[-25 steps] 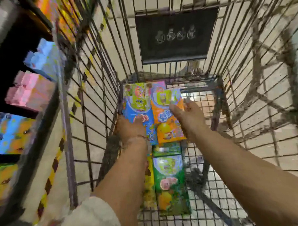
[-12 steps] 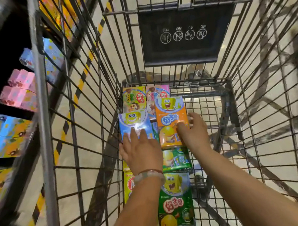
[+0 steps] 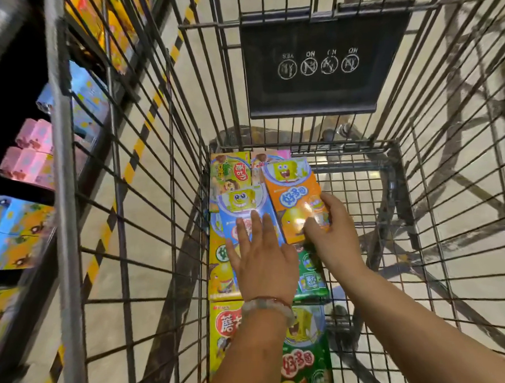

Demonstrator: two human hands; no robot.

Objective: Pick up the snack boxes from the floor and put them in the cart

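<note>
Head view: in the cart [image 3: 395,167], the left hand [image 3: 263,263] lies flat, fingers straight, on the blue snack box [image 3: 246,209]; the right hand [image 3: 334,240] pinches the orange snack box [image 3: 295,195]. Released askew, the orange box may slide off the boxes beneath.

Snack boxes [image 3: 246,209] in cart [image 3: 394,156], along its left wall, shelves [image 3: 27,172] left outside

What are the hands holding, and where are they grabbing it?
The right hand grips the orange snack box at its lower right corner. The left hand only lies flat on the blue snack box.
</note>
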